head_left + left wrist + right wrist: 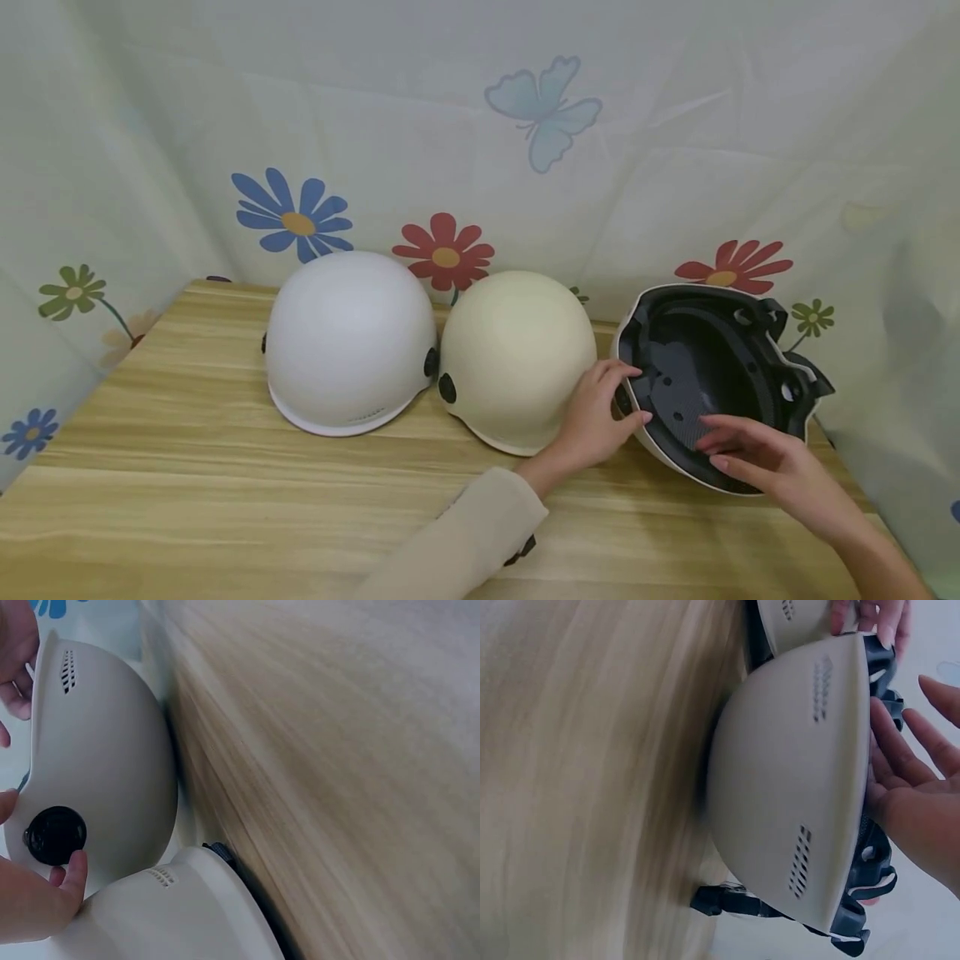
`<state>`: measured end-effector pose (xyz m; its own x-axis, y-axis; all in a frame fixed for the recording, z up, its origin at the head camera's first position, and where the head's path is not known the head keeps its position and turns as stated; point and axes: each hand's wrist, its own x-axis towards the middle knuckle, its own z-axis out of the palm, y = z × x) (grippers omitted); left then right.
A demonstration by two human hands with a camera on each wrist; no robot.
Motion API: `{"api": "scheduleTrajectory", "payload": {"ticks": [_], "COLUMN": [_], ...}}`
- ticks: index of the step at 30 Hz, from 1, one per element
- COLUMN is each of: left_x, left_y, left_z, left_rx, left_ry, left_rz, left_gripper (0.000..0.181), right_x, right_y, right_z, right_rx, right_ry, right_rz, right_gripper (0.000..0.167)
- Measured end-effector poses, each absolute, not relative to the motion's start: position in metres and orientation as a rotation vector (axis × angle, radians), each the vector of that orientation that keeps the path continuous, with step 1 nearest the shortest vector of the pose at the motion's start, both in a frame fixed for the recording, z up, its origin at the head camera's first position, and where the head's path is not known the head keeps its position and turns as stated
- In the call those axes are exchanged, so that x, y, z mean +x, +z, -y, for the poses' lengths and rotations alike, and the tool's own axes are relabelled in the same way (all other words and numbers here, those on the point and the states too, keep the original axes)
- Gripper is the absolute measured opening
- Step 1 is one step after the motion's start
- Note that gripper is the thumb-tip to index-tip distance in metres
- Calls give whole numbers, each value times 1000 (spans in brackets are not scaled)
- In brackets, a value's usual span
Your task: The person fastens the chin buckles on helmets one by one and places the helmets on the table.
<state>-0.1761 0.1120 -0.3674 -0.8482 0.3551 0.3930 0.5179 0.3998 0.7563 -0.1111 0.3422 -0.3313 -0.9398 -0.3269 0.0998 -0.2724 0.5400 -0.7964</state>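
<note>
Right up close, a pale sleeve (465,533) is stretched in over the wood-grained tabletop (225,500), and from the other side the right hand (787,475) is brought across the near rim, its fingers loosely bent and parted, nothing seen to be held between them, the tips poised at the opening of the upturned helmet (705,367)! That helmet is set at the right end of the row, tipped on its shell, its black padded inside turned up and toward the head camera. And the left side of its rim is gripped by the left hand (592,417), fingers hooked over the edge, one of them laid by the round black disc (56,835), as is caught from the left wrist! Slanted vent slots (799,862) are shown low on the shell from the right wrist, and a black strap (739,901) is trailed out past it. Just beside, behind the left forearm, the cream helmet (517,358) is placed dome up; next to that, at the left end, the white helmet (348,342) is stood dome up too. Farthest back, the whole scene is closed off by a pale curtain (375,125), printed with flowers and a blue butterfly (547,112).
</note>
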Motion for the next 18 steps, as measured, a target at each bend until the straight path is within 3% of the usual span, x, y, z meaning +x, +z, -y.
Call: {"api": "scheduleTrajectory", "payload": {"ticks": [10, 18], "left_x": [-173, -172], "left_y": [-372, -372], "left_z": [-110, -109], "left_rx": [-829, -839], "left_ry": [-1462, -1468], "left_rz": [2441, 2428], "left_gripper": [44, 44], "right_x": [-126, -162], "right_y": [-304, -340], "right_z": [-387, -496], "right_rx": [-359, 353], "right_ry": [-1488, -1448], "right_rz": [-2931, -3181], "right_gripper": [37, 22]}}
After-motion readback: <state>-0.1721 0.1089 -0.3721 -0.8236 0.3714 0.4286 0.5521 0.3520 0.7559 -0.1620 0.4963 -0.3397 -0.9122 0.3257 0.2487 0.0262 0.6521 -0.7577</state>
